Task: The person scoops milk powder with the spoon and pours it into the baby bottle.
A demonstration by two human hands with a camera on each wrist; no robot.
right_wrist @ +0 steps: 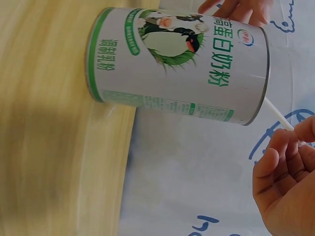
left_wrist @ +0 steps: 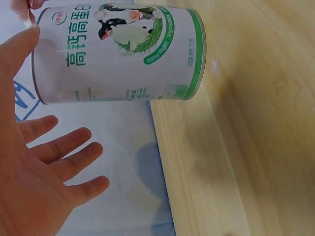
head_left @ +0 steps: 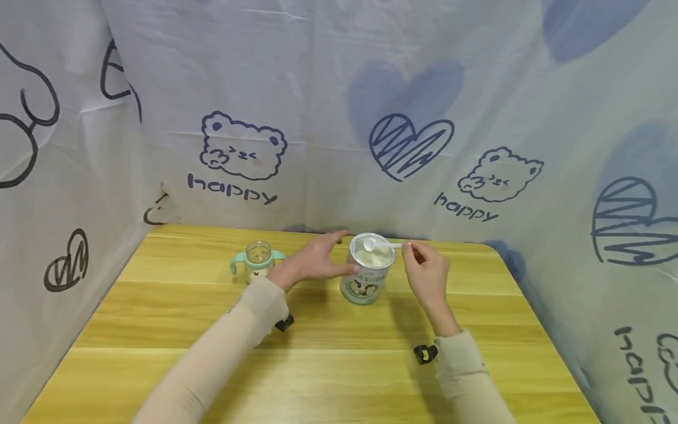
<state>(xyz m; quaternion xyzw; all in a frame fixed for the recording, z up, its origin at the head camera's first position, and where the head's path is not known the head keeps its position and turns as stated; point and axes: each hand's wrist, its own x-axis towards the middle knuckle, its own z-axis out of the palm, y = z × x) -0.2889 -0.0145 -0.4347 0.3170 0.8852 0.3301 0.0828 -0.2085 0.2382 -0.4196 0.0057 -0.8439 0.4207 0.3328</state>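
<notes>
A white and green milk powder can [head_left: 365,277] with a cow picture stands uncovered on the table, pale powder [head_left: 374,257] showing inside. My right hand [head_left: 426,274] pinches the handle of a white scoop [head_left: 382,244], whose bowl is over the can's mouth. In the right wrist view the scoop's handle [right_wrist: 278,114] runs from the fingertips past the can's rim. My left hand [head_left: 318,259] is at the can's left side, thumb at the rim and fingers spread; the left wrist view shows the palm [left_wrist: 29,182] facing the can with straight fingers.
A clear baby bottle [head_left: 258,252] with mint green handles, its top uncovered, stands left of the can, partly hidden by my left forearm. The wooden table [head_left: 339,377] ends at a white printed cloth [head_left: 328,118] behind and at both sides.
</notes>
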